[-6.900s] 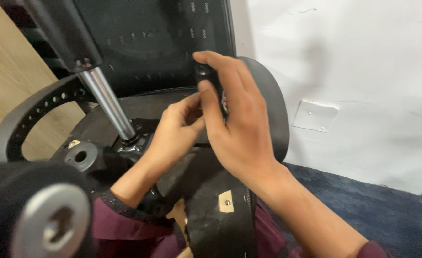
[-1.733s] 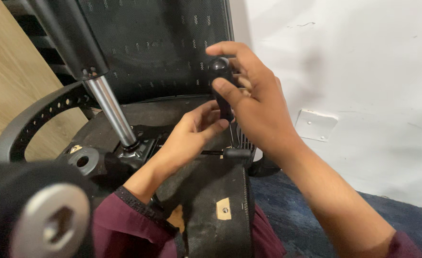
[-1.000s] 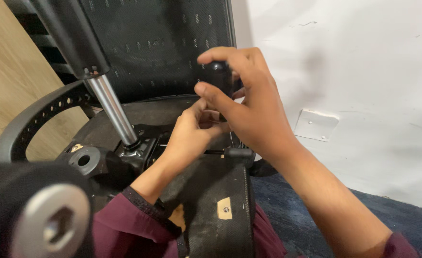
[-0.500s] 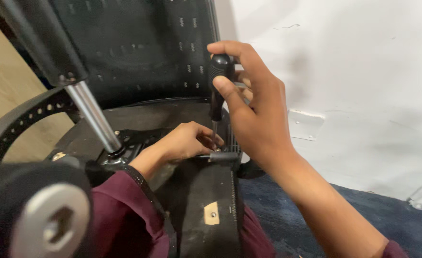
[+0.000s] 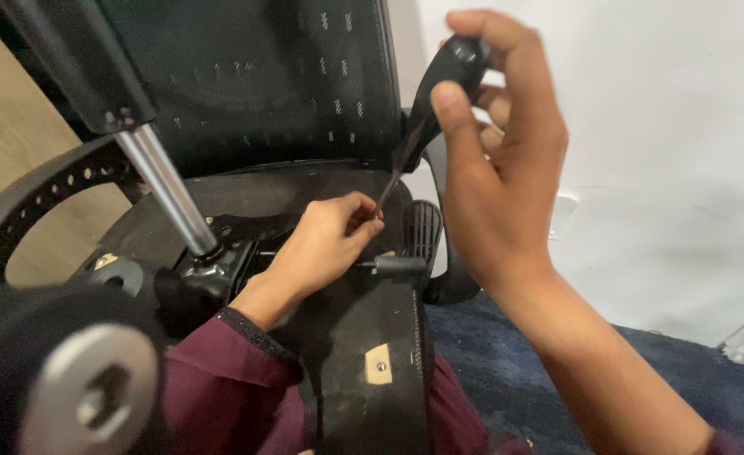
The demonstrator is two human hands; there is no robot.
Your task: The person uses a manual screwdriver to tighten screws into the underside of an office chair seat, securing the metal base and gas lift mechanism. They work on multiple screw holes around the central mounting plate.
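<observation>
**A:** While the right hand sits upper right of frame, fingers curled around the black plastic handle of a screwdriver, where's the shaft?

**B:** Thin metal shaft slants down-left from the handle to frame centre. Tip ends at the left hand.

**A:** Left hand state?

**B:** Fingers pressed together, pinching at the shaft tip. Can't tell whether a screw sits under them. Maroon sleeve runs off the lower left.

**A:** What's under it?

**B:** Underside of an overturned black office chair seat. Black mesh backrest fills the upper middle. Chrome gas-lift cylinder rises toward upper left from the black metal mechanism plate, just left of the left hand.

**A:** Foreground?

**B:** Black flat armrest bracket lower centre, with a small tan sticker. Blurred black wheel-base hub with a grey metal socket lower left. Curved perforated grey armrest loop at left.

**A:** Surroundings?

**B:** White wall right, dark blue carpet lower right, light wooden panel left.
</observation>
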